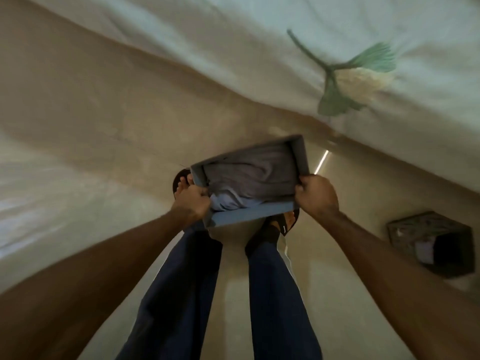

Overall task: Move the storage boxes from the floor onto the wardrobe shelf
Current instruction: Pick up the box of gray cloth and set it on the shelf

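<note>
Gripping rectangular grey fabric box (249,216): left hand (192,201), right hand (315,194); crumpled cloth (249,175) inside.

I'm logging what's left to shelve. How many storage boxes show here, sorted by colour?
Grey-blue box, open-topped with cloth inside, gripped at its rim by the left hand and right hand: 1
Dark patterned box on the floor at right: 1
Total: 2

Home bedroom: flower-print bedspread (337,61), tiled floor (78,152).
</note>
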`<state>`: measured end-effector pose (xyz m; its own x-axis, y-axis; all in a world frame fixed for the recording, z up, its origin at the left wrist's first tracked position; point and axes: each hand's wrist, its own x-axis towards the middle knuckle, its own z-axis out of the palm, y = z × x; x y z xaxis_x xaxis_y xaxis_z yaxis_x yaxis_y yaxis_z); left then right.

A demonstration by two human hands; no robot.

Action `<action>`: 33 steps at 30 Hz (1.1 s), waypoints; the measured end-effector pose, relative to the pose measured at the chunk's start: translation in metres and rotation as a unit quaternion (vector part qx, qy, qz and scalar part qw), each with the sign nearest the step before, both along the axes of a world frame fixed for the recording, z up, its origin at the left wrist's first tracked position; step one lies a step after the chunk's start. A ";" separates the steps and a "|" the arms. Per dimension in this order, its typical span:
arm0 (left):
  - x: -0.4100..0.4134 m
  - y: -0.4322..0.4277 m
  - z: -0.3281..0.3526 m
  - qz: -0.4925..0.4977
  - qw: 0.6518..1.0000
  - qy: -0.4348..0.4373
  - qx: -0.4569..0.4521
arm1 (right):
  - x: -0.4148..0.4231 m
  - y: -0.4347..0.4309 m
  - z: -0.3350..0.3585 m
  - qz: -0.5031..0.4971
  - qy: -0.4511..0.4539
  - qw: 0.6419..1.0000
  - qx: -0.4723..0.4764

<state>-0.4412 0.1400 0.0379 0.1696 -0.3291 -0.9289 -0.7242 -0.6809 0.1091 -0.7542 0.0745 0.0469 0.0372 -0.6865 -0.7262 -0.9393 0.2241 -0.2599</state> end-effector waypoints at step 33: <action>-0.275 0.083 0.580 -0.635 0.714 0.224 -0.192 | -0.025 0.455 0.539 -0.721 0.044 0.675 -0.152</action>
<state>-0.7166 0.2229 0.6176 -0.7782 -0.1973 -0.5962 -0.5641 0.6368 0.5257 -0.7789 0.5292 0.5862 -0.8621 -0.0817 -0.5001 0.1825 0.8706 -0.4568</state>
